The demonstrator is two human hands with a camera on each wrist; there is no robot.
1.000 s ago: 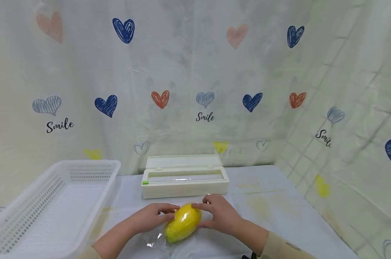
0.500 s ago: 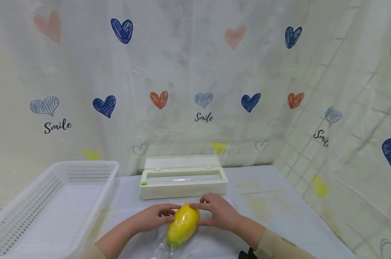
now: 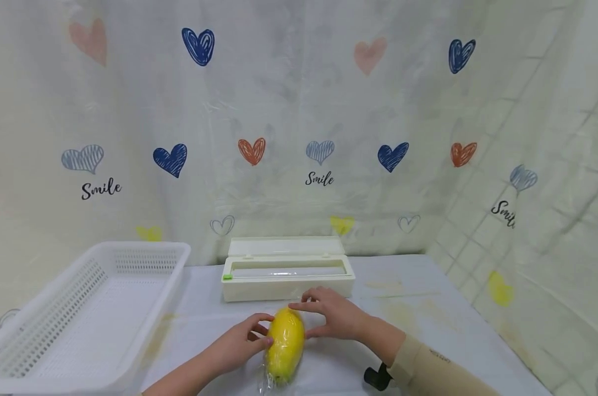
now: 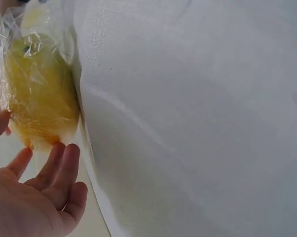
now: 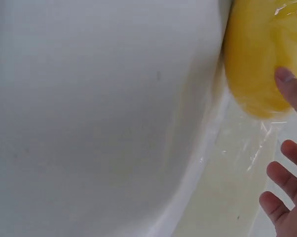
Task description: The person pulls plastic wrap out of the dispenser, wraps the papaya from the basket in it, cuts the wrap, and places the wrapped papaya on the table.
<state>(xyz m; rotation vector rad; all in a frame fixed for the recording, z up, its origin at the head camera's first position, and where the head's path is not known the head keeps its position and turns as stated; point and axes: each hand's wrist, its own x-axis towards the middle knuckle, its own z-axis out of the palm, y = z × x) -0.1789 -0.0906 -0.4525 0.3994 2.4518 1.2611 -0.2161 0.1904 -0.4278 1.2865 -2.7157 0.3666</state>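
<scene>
A smooth yellow oval fruit (image 3: 286,345), wrapped in clear plastic film, is between my two hands in the head view. Loose film (image 3: 268,382) trails from its near end. Its left side is held by my left hand (image 3: 240,344), thumb on the near side and fingertips at the far end. My right hand (image 3: 335,314) holds it from the other side, index finger at the far tip and thumb against the right flank. The right wrist view shows that thumb (image 5: 292,89) on the yellow surface, with several other fingers spread apart from it.
Behind the fruit stands a white cling film dispenser (image 3: 289,290), its lid raised, with a small green slider (image 3: 227,277). A white perforated basket (image 3: 182,264) is at the left. Near my right sleeve is a black object (image 3: 377,378). A heart-patterned curtain (image 3: 279,203) hangs behind the white-covered table (image 3: 393,308).
The fruit has turned between my hands, from slanting toward the lower left to lying nearly straight toward me. The loose film has swung round with its near end. Both hands remain on it.
</scene>
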